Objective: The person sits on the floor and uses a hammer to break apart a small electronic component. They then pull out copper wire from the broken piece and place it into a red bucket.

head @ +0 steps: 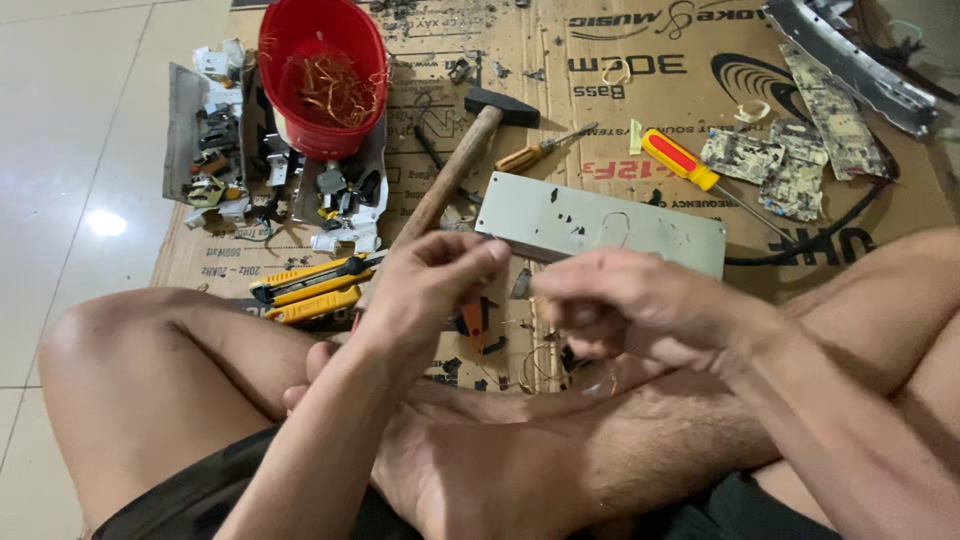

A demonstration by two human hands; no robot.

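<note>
Grip unclear: left hand (432, 283) pinched, right hand (625, 305) curled, blurred, above metal plate (600, 222).

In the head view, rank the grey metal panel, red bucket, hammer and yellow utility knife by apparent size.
1. Grey metal panel, widest.
2. Red bucket and hammer: too close to rank; the bucket covers more area, the hammer runs longer, and its handle end is hidden behind the left hand.
3. Yellow utility knife, smallest.

Matt grey metal panel (600, 222), wooden-handled hammer (452, 175), glossy red plastic bucket (322, 75), rough cardboard (650, 75).
</note>
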